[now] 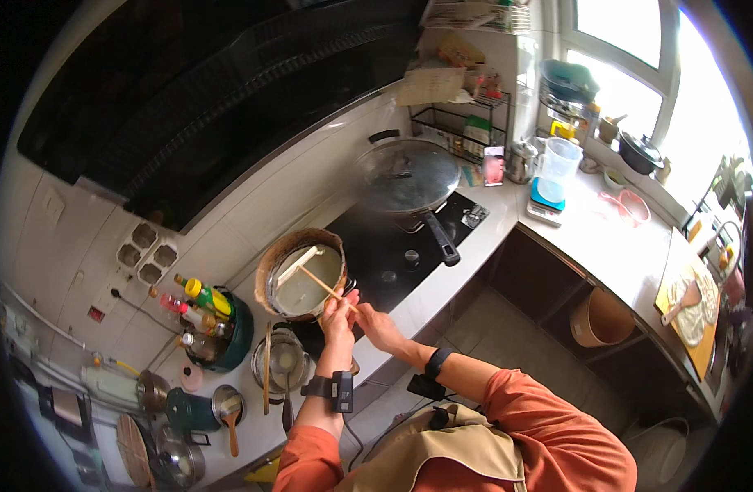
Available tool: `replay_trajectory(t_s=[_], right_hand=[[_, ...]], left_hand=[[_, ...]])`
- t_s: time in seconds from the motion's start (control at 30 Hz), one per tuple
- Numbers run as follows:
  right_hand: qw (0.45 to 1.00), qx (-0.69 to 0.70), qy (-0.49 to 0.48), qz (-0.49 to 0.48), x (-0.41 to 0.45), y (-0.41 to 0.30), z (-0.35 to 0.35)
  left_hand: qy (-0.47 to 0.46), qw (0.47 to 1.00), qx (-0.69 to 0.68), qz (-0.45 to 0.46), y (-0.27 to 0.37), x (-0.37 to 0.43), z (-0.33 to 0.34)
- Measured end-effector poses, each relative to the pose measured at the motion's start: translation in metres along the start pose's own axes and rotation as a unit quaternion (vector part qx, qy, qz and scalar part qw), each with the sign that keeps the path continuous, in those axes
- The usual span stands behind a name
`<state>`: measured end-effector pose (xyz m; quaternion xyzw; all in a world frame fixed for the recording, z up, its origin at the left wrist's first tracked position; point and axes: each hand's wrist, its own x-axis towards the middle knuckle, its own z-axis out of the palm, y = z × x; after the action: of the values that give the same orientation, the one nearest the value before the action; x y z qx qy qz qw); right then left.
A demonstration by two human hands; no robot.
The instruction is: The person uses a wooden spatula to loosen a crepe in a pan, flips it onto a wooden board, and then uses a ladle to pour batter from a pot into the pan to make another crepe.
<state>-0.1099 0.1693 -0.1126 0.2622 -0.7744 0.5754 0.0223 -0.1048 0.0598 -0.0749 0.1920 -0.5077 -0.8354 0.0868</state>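
Note:
A deep round pot [267, 280] with a brown, stained wall holds a pale whitish liquid [312, 289]. Across it lies a pale wooden crossbar [296, 267], from which a thin wooden handle [318, 281] slants towards me. My left hand [338, 320] is around that handle near the pot's rim. Just to its right, my right hand [378, 328] grips the handle's near end, its fingertips close to the left hand. Part of the handle is hidden by my fingers.
Behind stands a wok with a glass lid [407, 172], its black handle [441, 240] jutting over the black cooktop [376, 246]. A strainer pot [281, 363] with wooden chopsticks [267, 369] sits nearer left, beside a green bottle holder [235, 338]. A phone [493, 166] leans right.

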Motion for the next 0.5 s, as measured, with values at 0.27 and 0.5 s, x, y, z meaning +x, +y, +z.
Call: replay_trajectory(t_s=[0.27, 0.5], right_hand=[[0.987, -0.159, -0.011, 0.011, 0.001, 0.021, -0.014], [0.980, -0.198, -0.016, 0.000, -0.002, 0.037, -0.012]], left_hand=[[0.099, 0.982, 0.060, 0.148, 0.001, -0.061, -0.030], [0.103, 0.972, 0.089, 0.191, 0.011, -0.108, -0.041]])
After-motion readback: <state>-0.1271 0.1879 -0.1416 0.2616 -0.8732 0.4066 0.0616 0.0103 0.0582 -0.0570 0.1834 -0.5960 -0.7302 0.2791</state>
